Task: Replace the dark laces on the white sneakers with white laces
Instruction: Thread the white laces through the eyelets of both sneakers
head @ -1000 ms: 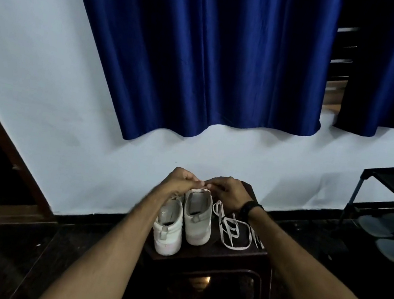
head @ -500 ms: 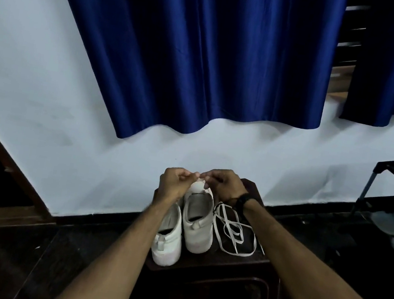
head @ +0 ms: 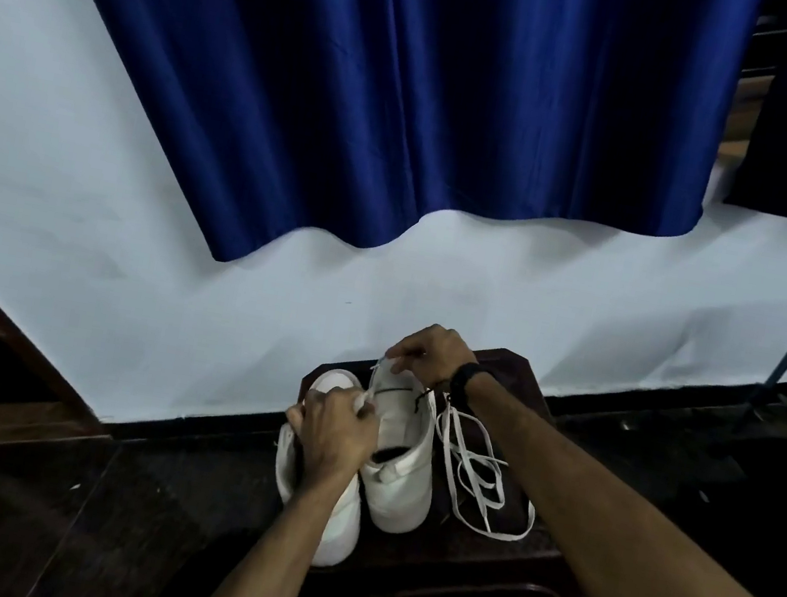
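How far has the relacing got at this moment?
Done: nothing visibly relaced. In hand: the left hand and right hand work at the right white sneaker, where a dark lace remains. Left: the loose white laces lie unthreaded on the dark stool; the left white sneaker waits.

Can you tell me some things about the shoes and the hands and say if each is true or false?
1. Two white fabric sneakers stand side by side on the dark wooden stool. True.
2. Loose flat white laces lie left of the sneakers. False: they lie to the right.
3. The right hand wears a black wristband. True.
4. The curtain behind is red. False: the long cloth curtain is blue.
5. The left hand rests flat on the floor. False: its grip is curled by the sneakers.
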A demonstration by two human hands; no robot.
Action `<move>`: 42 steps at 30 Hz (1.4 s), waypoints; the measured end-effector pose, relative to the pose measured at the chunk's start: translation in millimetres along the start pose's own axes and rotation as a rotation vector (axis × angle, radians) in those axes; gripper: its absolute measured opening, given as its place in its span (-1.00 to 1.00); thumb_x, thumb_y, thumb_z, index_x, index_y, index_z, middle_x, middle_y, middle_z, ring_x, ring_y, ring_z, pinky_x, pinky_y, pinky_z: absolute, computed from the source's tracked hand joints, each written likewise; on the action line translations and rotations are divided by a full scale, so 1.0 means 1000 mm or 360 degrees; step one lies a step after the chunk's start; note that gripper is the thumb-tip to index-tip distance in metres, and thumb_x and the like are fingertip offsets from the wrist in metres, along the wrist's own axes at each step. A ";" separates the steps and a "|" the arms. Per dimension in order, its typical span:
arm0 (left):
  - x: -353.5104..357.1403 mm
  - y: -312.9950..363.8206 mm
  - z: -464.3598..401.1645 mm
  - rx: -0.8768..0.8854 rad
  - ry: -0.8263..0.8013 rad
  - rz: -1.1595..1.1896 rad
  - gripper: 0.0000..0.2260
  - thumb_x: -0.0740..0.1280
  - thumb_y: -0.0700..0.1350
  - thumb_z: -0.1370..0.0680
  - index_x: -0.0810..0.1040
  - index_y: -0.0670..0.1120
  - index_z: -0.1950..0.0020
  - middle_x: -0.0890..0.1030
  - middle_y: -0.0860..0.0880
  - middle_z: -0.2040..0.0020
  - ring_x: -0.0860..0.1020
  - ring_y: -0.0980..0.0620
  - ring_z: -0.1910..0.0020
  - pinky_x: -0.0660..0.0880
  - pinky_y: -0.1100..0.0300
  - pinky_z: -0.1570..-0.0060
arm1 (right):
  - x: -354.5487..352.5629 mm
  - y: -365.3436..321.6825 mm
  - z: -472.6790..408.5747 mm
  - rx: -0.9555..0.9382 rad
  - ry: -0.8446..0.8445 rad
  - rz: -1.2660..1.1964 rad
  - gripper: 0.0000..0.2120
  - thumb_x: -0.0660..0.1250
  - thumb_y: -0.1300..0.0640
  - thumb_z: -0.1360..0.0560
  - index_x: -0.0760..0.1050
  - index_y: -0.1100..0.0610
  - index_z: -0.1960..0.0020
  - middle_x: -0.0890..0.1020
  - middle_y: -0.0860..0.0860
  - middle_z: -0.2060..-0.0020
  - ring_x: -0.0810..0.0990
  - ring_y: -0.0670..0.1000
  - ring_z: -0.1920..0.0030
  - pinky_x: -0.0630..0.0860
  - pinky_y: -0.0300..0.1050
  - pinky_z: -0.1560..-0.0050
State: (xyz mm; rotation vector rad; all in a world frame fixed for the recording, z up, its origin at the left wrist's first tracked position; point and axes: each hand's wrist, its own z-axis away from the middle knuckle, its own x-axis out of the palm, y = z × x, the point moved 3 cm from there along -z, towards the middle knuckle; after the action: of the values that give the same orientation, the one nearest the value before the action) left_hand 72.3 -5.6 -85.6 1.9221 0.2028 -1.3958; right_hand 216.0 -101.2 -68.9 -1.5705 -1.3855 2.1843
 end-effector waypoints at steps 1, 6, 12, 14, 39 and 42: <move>0.001 -0.002 -0.001 -0.0004 0.0011 0.0049 -0.82 0.26 -0.07 -0.53 0.67 -0.01 0.05 0.67 -0.04 0.02 0.42 -0.14 -0.23 0.17 -0.03 -0.23 | 0.001 0.001 -0.002 -0.0016 -0.0013 -0.0013 -0.79 0.41 0.22 -0.45 0.69 0.01 -0.03 0.71 -0.10 0.05 0.59 -0.16 -0.05 0.45 -0.36 -0.10; 0.006 -0.002 -0.002 0.0105 0.0043 0.0189 -0.75 0.30 -0.08 -0.53 0.65 0.12 -0.14 0.65 0.05 -0.10 0.37 -0.06 -0.30 0.18 -0.06 -0.28 | -0.005 0.001 -0.004 -0.0077 0.0055 -0.0131 -0.91 0.48 0.14 -0.41 0.70 0.03 0.09 0.72 -0.08 0.13 0.61 -0.16 0.05 0.42 -0.44 0.07; 0.006 0.001 0.001 0.0263 0.0155 0.0307 -0.74 0.31 -0.16 -0.51 0.64 0.12 -0.12 0.61 0.12 -0.05 0.35 0.03 -0.24 0.13 0.03 -0.20 | -0.011 -0.007 -0.001 -0.0228 -0.0003 -0.0170 -0.83 0.26 0.32 -0.47 0.61 0.17 0.08 0.70 -0.04 0.23 0.63 -0.14 0.14 0.41 -0.50 0.09; 0.009 -0.002 -0.002 0.0266 0.0131 0.0521 -0.71 0.28 -0.12 -0.47 0.64 0.14 -0.12 0.62 0.11 -0.04 0.42 0.04 -0.23 0.22 -0.01 -0.30 | -0.014 -0.008 0.001 -0.0264 -0.0032 -0.0201 -0.82 0.27 0.29 -0.49 0.65 0.17 0.05 0.67 -0.10 0.28 0.62 -0.18 0.16 0.43 -0.47 0.05; -0.007 0.025 0.029 0.0819 0.0541 -0.0345 -0.69 0.14 -0.14 -0.43 0.60 0.05 -0.04 0.54 0.09 0.14 0.49 -0.02 0.01 0.30 -0.10 -0.04 | -0.050 -0.014 0.012 -0.0602 -0.0230 0.0116 -0.90 0.34 0.18 -0.49 0.61 0.07 0.14 0.69 -0.12 0.28 0.58 -0.26 0.17 0.43 -0.39 0.03; -0.007 0.027 0.032 0.0855 0.0555 -0.0482 -0.62 0.11 -0.14 -0.37 0.61 0.04 -0.07 0.54 0.08 0.13 0.51 -0.02 0.01 0.27 -0.10 -0.05 | -0.053 -0.023 0.013 -0.0670 -0.0299 0.0271 -0.87 0.33 0.23 -0.46 0.60 0.04 0.18 0.67 -0.14 0.30 0.58 -0.22 0.20 0.45 -0.35 0.07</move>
State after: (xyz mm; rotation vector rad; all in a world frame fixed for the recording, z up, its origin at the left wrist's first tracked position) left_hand 59.0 -43.8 -70.7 2.6739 0.3197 -1.3899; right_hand 220.6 -125.5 -15.4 -1.6990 -1.9414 2.2960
